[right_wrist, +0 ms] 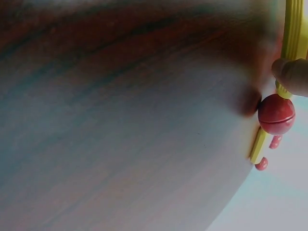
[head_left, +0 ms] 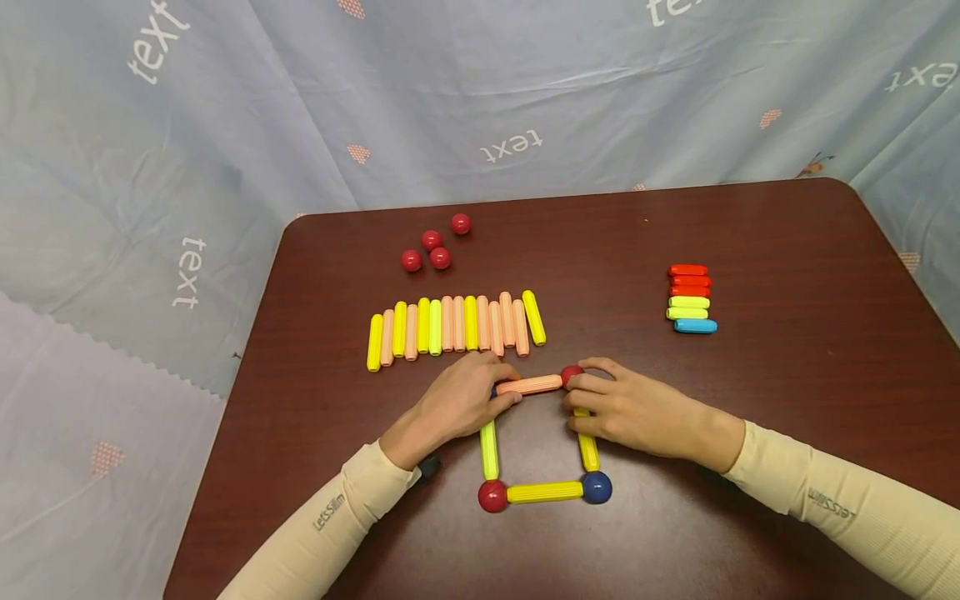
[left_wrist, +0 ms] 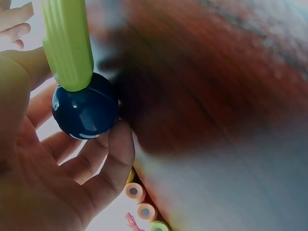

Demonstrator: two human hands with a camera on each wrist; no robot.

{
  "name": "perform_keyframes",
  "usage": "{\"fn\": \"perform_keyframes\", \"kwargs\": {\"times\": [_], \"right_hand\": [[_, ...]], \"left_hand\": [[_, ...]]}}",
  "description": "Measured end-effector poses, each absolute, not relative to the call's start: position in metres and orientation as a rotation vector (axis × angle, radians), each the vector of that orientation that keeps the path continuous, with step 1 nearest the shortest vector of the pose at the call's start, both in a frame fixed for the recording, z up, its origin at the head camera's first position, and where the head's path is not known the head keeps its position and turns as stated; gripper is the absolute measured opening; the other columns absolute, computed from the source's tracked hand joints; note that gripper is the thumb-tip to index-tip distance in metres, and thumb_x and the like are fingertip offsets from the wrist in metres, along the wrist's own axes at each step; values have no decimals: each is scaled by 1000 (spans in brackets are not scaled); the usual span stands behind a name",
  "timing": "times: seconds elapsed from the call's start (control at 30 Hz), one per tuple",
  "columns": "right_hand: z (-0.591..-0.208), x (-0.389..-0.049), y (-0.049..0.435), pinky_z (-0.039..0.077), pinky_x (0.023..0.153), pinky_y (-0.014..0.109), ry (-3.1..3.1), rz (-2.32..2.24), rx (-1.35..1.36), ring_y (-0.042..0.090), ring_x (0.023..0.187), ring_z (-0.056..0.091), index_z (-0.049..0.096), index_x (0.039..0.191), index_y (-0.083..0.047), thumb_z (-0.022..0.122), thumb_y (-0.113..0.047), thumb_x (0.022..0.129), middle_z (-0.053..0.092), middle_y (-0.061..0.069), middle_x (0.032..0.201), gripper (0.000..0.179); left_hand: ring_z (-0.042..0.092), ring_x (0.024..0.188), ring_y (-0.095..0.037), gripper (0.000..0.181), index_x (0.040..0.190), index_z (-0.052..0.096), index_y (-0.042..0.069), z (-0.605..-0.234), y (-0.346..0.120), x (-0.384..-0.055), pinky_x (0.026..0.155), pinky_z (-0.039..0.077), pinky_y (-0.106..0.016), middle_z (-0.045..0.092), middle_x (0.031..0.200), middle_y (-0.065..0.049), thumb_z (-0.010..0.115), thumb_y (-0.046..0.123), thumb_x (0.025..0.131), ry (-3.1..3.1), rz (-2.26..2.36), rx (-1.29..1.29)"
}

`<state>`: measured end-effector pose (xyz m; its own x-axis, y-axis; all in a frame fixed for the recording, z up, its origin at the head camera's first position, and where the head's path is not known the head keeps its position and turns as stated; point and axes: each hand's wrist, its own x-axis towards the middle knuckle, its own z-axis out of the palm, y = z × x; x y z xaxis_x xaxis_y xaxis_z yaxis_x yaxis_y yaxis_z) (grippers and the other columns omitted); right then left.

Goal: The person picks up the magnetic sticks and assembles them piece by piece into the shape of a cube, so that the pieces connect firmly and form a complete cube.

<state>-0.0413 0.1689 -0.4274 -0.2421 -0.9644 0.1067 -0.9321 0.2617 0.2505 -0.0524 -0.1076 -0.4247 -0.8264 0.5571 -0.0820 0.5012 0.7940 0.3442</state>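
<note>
Magnetic rods and balls form a four-sided frame on the table. My left hand (head_left: 467, 392) holds its far-left corner, fingers curled around the blue ball (left_wrist: 85, 108). A light green rod (head_left: 489, 450) joins that ball, and a pink rod (head_left: 531, 385) runs from it to a red ball (head_left: 572, 375). My right hand (head_left: 633, 410) grips the yellow rod (head_left: 589, 450) on the right side, with fingers by that red ball. The near side is another yellow rod (head_left: 545, 492) between a red ball (head_left: 492, 496) and a blue ball (head_left: 597, 487).
Beyond the hands lies a row of pink, yellow and green rods (head_left: 459, 323). Several loose red balls (head_left: 440, 257) sit farther back. Short red, green and blue rods (head_left: 689, 292) are stacked side by side at the right. A curtain (head_left: 450, 100) hangs behind the table's far edge.
</note>
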Motion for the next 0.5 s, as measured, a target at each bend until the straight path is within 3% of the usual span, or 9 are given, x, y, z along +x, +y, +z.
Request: {"fn": "perform_keyframes", "kwargs": {"times": [0.5], "right_hand": [[-426, -44, 166, 41, 114, 48, -2291, -205, 1758, 19, 118, 56, 73, 111, -26, 86, -18, 81, 65, -3, 116, 34]], "left_hand": [[56, 83, -14, 20, 108, 77, 16, -423, -110, -51, 72, 48, -29, 67, 94, 1, 76, 30, 93, 2781, 474, 839]]}}
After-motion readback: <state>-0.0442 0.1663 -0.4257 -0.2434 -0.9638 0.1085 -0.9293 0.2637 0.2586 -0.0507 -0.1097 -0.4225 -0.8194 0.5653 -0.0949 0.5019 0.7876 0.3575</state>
